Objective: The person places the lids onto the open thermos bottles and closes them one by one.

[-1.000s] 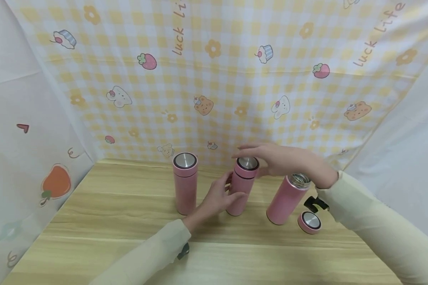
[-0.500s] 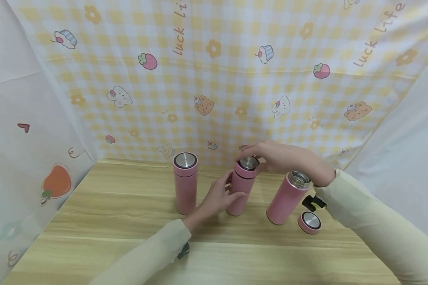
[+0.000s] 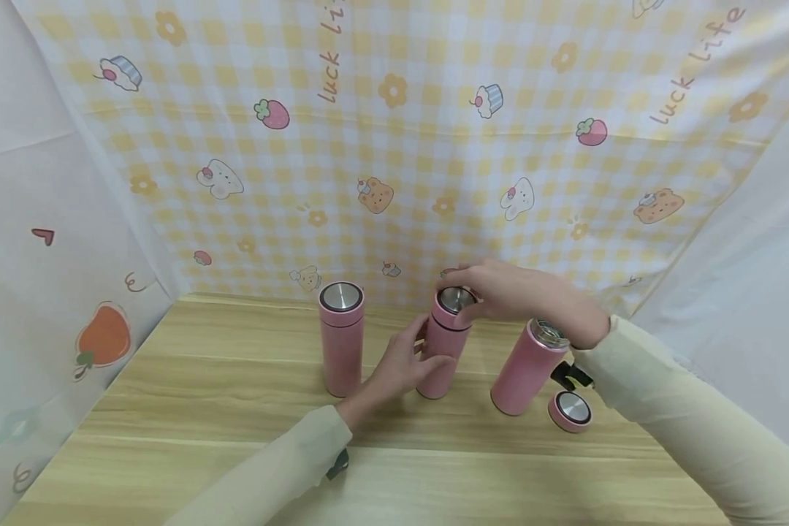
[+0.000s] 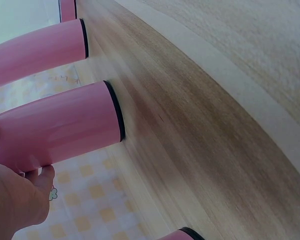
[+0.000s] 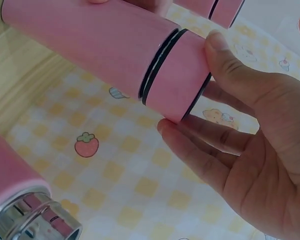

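A pink thermos [image 3: 442, 358] stands in the middle of three on the wooden table. My left hand [image 3: 402, 363] grips its body, thumb in front and fingers round the far side. Over its top, my right hand [image 3: 514, 291] holds the pink lid [image 5: 177, 75] by the rim between thumb and fingers. A thin gap shows between lid and body in the right wrist view. To the left stands a second thermos [image 3: 342, 351] with its lid on. The third thermos [image 3: 526, 372], on the right, is uncapped and shows its metal neck [image 5: 37, 220].
A loose pink lid [image 3: 570, 410] with a silver top lies on the table [image 3: 237, 409] right of the uncapped thermos. Behind the bottles hangs a yellow checked cloth [image 3: 394, 161]. White cloth [image 3: 59, 190] hangs at the left side.
My right hand has come down from above the middle thermos, and its thumb and fingers have closed round the lid. The left hand keeps its grip on the body.
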The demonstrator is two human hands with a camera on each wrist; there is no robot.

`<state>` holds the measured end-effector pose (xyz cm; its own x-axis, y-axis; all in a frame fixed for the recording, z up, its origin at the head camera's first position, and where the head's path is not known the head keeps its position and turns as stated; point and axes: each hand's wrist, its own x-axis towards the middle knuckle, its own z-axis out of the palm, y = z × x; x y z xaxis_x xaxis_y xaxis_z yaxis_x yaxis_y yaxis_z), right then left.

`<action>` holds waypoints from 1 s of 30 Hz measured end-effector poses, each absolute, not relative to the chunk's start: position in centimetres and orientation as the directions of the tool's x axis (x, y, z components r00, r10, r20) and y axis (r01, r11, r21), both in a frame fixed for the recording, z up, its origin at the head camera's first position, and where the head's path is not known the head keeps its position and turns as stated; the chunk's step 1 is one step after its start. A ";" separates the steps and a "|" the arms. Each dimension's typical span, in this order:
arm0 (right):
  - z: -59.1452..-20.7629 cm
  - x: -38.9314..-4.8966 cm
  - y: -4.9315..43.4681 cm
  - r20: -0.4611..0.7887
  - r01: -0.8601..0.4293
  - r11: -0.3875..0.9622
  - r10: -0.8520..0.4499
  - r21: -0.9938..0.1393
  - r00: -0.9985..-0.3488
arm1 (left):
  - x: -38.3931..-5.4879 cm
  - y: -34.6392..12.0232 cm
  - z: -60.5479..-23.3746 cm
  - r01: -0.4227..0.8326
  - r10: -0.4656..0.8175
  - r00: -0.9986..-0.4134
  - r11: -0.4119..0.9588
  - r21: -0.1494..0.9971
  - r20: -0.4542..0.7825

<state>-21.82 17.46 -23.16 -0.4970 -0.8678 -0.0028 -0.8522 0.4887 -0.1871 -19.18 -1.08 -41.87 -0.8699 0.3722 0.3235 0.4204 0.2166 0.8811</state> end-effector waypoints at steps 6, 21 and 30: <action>-23.4 -21.8 17.2 0.021 -0.849 0.505 -0.858 -0.155 -0.514 | -19.2 -1.1 -41.8 0.416 0.372 -0.871 0.213 0.884 0.320; -24.1 -21.1 17.2 0.102 -0.818 0.571 -0.812 -0.062 -0.575 | -19.2 -1.2 -41.9 0.448 0.372 -0.858 0.206 0.870 0.354; -24.6 -21.2 18.4 0.093 -0.840 0.527 -0.837 -0.129 -0.540 | -19.2 -1.1 -41.9 0.439 0.376 -0.862 0.213 0.873 0.341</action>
<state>-21.22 18.37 -24.55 -0.5395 -0.8368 0.0933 -0.8399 0.5271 -0.1295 -19.17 -1.12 -41.85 -0.8616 0.3756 0.3415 0.4387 0.2127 0.8731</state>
